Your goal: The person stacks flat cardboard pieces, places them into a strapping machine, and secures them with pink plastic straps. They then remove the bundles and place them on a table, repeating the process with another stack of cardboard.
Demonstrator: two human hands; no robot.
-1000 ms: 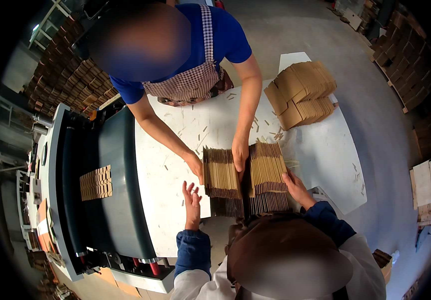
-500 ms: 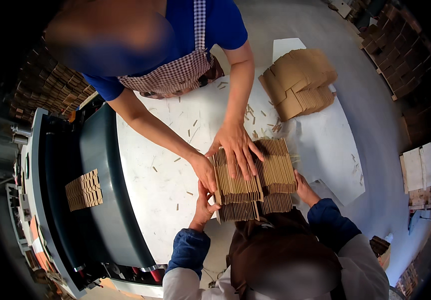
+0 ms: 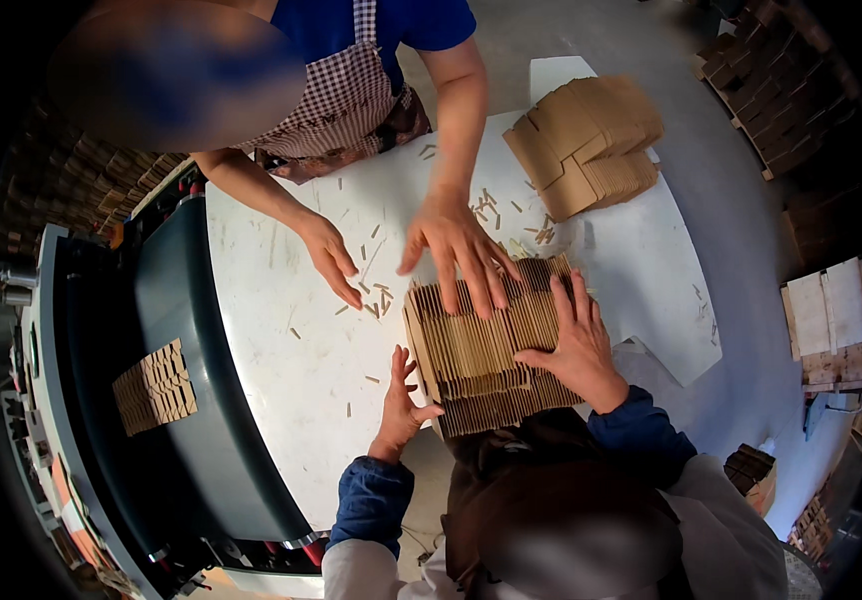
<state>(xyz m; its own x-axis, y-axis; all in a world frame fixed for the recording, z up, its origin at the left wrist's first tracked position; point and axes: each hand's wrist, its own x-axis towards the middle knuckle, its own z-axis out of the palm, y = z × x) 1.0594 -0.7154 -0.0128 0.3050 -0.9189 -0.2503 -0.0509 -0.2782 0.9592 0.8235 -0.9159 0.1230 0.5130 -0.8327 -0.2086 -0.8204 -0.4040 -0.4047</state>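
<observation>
Currently: my right hand (image 3: 579,345) flat, fingers spread, pressing cardboard stack (image 3: 486,345) top; my left hand (image 3: 401,405) open against stack's left edge, gripping nothing. Co-worker's hand (image 3: 456,245) presses far side.

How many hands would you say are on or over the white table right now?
4: left hand at the cardboard stack's left edge, right hand flat on it; co-worker's hand on its top, co-worker's other hand on the table.

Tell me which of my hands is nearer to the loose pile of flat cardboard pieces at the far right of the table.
Right. Your right hand rests on the cardboard stack, below the loose pile. Your left hand is at the stack's left edge, farther away.
</observation>
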